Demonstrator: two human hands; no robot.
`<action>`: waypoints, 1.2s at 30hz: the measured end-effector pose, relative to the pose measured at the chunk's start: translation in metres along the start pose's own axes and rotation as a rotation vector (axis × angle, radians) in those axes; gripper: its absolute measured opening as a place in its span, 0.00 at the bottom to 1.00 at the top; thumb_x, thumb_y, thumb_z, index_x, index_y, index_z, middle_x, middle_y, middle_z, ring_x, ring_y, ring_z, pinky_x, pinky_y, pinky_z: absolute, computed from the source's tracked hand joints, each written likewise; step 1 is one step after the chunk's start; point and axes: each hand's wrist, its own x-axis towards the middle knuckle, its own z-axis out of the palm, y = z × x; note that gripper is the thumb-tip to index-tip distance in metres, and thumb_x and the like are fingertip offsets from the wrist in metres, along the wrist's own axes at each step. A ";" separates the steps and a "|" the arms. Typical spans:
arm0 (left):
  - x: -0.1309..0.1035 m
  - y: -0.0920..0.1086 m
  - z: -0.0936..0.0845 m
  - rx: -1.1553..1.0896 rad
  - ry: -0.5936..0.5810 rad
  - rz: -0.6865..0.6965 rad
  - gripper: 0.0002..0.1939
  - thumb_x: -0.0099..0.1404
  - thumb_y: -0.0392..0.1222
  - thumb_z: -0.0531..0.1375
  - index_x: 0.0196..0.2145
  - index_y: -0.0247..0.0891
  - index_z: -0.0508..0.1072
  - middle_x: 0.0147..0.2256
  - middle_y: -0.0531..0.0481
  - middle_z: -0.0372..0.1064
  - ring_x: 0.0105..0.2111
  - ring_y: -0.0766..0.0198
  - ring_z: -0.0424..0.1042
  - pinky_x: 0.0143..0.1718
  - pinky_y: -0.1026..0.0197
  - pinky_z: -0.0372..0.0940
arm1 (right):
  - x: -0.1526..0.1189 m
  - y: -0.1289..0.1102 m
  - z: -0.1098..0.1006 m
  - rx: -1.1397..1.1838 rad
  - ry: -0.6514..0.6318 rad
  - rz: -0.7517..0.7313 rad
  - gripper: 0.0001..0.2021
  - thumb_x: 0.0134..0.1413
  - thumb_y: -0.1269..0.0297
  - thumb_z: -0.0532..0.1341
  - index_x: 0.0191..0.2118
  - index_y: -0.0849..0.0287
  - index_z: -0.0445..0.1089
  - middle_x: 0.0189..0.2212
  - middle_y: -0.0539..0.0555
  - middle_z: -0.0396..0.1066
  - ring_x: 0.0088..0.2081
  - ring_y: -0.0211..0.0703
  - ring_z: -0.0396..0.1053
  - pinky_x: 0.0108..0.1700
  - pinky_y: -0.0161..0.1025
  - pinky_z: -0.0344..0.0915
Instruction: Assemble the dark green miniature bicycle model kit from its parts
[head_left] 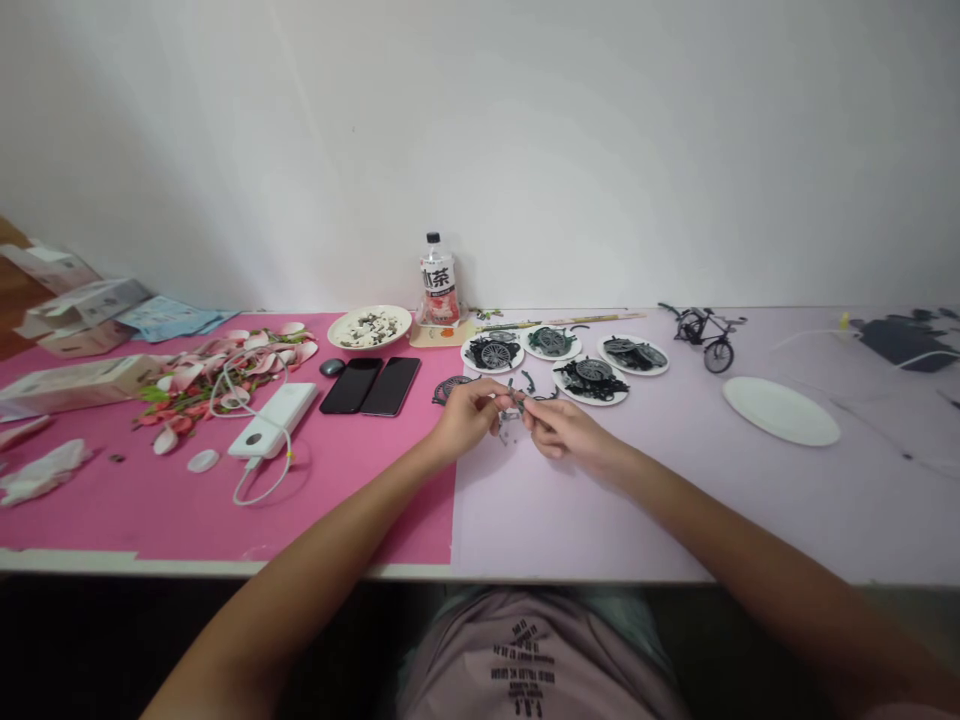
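Observation:
Both hands meet over the light purple part of the table, fingers closed in a pinch. My left hand (469,415) and my right hand (562,425) grip a small dark plastic piece (516,398) between them; its exact kind is too small to make out. Just behind the left fingers lies a dark toy wheel (450,388), partly hidden by the hand. Loose dark curved parts (529,382) rest behind the fingertips. Farther back, white plates hold black and grey model bicycle parts, among them a plate with a spoked wheel (592,370).
An assembled toy bicycle (709,335) stands at the right, near a white plate (780,410). Two phones (371,388), a white power bank (274,420) with a cable, and artificial flowers (225,375) lie left. A drink bottle (438,285) and a bowl (370,328) stand at the back.

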 end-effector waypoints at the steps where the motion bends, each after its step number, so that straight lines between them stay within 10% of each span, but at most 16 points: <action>1: 0.000 0.000 0.001 -0.003 0.016 -0.005 0.23 0.63 0.60 0.66 0.32 0.32 0.78 0.37 0.40 0.79 0.18 0.72 0.66 0.20 0.65 0.64 | 0.001 0.001 0.000 -0.042 0.045 0.000 0.24 0.60 0.40 0.61 0.27 0.56 0.62 0.12 0.39 0.46 0.14 0.31 0.44 0.18 0.32 0.43; 9: 0.003 -0.015 0.001 -0.144 -0.007 -0.147 0.28 0.57 0.65 0.69 0.29 0.32 0.77 0.40 0.38 0.80 0.17 0.75 0.62 0.19 0.66 0.59 | -0.006 0.002 0.001 -0.684 0.325 -0.414 0.20 0.65 0.46 0.58 0.29 0.57 0.70 0.22 0.50 0.66 0.26 0.40 0.60 0.27 0.36 0.54; 23: 0.006 -0.014 -0.001 -0.416 -0.020 -0.353 0.28 0.47 0.58 0.76 0.27 0.33 0.71 0.24 0.51 0.70 0.18 0.76 0.56 0.20 0.68 0.49 | -0.001 0.007 -0.014 -1.111 0.387 -0.860 0.16 0.71 0.55 0.57 0.42 0.56 0.80 0.34 0.56 0.80 0.32 0.43 0.74 0.37 0.37 0.65; 30: 0.003 -0.020 0.001 -0.281 0.002 -0.266 0.27 0.49 0.59 0.74 0.26 0.36 0.66 0.23 0.53 0.70 0.17 0.75 0.57 0.19 0.68 0.51 | -0.007 0.005 -0.004 -0.828 0.218 -0.505 0.20 0.68 0.49 0.58 0.34 0.57 0.77 0.27 0.53 0.76 0.27 0.41 0.69 0.32 0.36 0.63; 36: -0.006 -0.014 0.003 0.048 0.086 0.096 0.12 0.63 0.44 0.65 0.27 0.37 0.68 0.26 0.50 0.71 0.26 0.67 0.69 0.29 0.65 0.62 | -0.003 -0.007 -0.012 0.029 -0.163 0.145 0.23 0.59 0.40 0.63 0.35 0.57 0.67 0.13 0.36 0.41 0.15 0.31 0.35 0.16 0.30 0.40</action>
